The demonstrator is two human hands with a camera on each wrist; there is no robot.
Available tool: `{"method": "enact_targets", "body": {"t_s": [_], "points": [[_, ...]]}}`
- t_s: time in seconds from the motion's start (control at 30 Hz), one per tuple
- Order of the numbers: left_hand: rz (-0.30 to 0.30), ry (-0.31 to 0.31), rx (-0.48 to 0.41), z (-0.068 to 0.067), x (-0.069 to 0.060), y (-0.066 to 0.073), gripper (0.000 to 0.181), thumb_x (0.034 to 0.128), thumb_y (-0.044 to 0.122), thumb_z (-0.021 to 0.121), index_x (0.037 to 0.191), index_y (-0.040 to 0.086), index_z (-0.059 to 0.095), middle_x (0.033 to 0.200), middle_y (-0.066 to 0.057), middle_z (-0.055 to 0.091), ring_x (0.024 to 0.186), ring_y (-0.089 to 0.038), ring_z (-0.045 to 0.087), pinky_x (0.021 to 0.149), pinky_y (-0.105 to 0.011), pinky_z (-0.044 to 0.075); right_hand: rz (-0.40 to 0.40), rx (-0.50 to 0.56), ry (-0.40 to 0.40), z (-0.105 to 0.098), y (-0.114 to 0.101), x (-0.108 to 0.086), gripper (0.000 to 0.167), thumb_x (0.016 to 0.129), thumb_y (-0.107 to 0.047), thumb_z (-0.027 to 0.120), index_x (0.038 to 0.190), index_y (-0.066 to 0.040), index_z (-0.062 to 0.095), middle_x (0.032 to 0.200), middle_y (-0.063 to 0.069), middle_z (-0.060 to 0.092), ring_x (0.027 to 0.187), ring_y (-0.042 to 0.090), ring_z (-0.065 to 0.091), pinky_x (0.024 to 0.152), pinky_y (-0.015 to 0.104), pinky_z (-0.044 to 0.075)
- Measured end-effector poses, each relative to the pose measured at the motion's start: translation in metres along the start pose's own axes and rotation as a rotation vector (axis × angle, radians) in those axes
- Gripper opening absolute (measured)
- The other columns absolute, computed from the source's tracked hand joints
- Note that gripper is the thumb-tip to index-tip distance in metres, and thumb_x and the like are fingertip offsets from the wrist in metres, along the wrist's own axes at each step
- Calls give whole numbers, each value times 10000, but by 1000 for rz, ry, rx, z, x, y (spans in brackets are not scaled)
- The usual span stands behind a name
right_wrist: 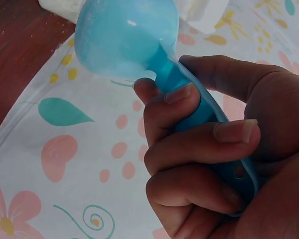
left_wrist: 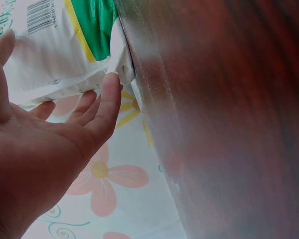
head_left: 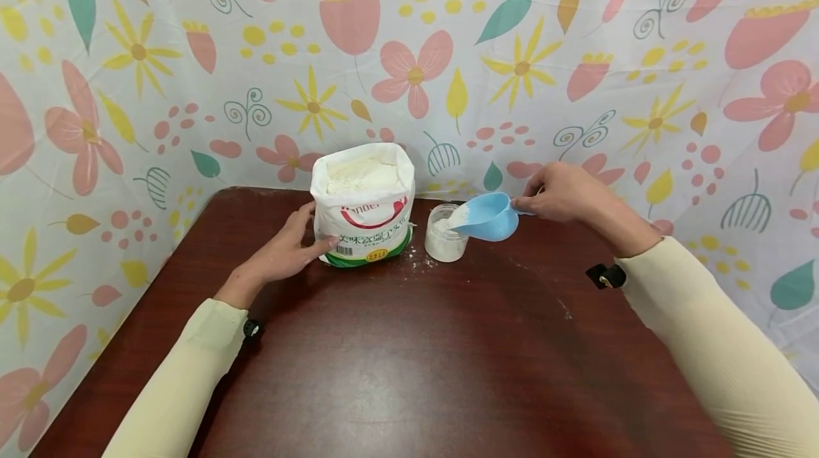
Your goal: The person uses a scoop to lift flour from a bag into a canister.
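In the head view the right hand [head_left: 555, 191] grips the handle of a light blue scoop [head_left: 491, 220]. Its fingers curl round that handle [right_wrist: 209, 112] in the right wrist view. The scoop tilts down to the left, its lip at the mouth of a clear jar [head_left: 446, 241], and white flour [head_left: 458, 217] lies at the lip and in the jar. The left hand [head_left: 286, 245] rests against the left side of an open white bag of flour [head_left: 363, 210]. Fairly straight fingers [left_wrist: 107, 102] touch the bag's side in the left wrist view, with the thumb on its front.
Bag and jar stand near the back edge of a dark red-brown table [head_left: 384, 358]. Spilled flour [head_left: 417, 262] is scattered between them. A flower-patterned cloth [head_left: 409, 31] hangs behind and to the left. Black wrist straps [head_left: 606, 276] show at the cuffs.
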State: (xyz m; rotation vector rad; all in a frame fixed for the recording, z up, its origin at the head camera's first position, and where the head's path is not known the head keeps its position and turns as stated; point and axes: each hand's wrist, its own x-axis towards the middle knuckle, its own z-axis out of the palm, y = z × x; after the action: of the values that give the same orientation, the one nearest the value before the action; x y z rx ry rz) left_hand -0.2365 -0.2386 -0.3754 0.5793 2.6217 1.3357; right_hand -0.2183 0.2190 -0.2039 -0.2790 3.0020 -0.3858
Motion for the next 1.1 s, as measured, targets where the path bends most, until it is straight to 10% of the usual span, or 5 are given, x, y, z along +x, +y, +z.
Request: {"method": "enact_targets", "body": {"t_s": [1.1], "points": [[-10, 1, 23, 0, 0, 0, 926, 1024, 456, 700, 1697, 178, 128, 1670, -148, 206, 1551, -353, 220, 1211, -681, 271, 3, -123, -59, -13, -35, 13, 449, 939, -328, 775, 580, -131, 591, 546, -16, 465, 548, 162, 423, 543, 315, 345]]}}
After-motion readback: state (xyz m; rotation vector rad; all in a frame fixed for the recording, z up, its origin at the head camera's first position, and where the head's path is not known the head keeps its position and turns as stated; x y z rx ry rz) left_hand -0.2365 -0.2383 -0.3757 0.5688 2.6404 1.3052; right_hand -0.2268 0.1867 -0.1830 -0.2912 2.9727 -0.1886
